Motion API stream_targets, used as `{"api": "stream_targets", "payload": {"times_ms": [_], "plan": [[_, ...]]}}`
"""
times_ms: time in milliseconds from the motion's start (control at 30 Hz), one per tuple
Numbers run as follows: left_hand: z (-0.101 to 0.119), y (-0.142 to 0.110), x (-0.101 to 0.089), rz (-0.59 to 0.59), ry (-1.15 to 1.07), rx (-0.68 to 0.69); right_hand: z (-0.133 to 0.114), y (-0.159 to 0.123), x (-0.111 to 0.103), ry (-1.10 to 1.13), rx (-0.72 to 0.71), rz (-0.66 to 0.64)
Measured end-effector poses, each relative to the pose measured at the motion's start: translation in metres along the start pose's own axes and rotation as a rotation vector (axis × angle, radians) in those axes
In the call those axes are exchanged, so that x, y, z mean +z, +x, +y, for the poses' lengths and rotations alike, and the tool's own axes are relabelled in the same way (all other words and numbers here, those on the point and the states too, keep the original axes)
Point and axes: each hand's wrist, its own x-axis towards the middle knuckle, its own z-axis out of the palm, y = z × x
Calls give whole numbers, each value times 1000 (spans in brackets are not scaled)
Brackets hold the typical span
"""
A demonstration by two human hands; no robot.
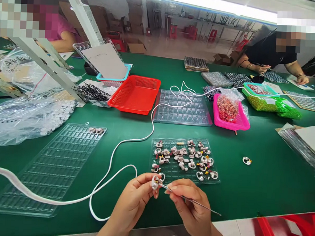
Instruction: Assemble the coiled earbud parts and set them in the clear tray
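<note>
My left hand [134, 200] pinches a small, pale curved earphone part [155, 182] between thumb and fingers. In my right hand [191, 203] is a thin metal pick [204, 206], its tip at the opening of that part and its other end sticking out to the right. Just beyond both hands lies a clear plastic tray [170, 174] holding several similar curved parts, some with yellow or red bits showing. A single loose earphone part [246, 161] rests on the green table to the right. What exactly the tip touches inside the part is too small to tell.
A white cable [117, 147] loops across the green table. Left lies a long clear tray [53, 162] with two parts. Beyond are a red basket [137, 96], a stack of clear trays [182, 112] and a pink basket [231, 124]. Two people sit across the table.
</note>
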Motion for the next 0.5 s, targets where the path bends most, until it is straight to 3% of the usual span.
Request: {"api": "stream_targets", "payload": {"times_ms": [233,500], "plan": [[-3,1,-3,19,69,31,1,0,1,-8,-10,26],[-9,7,-18,127,387,135,0,3,11,-63,32,160]]}}
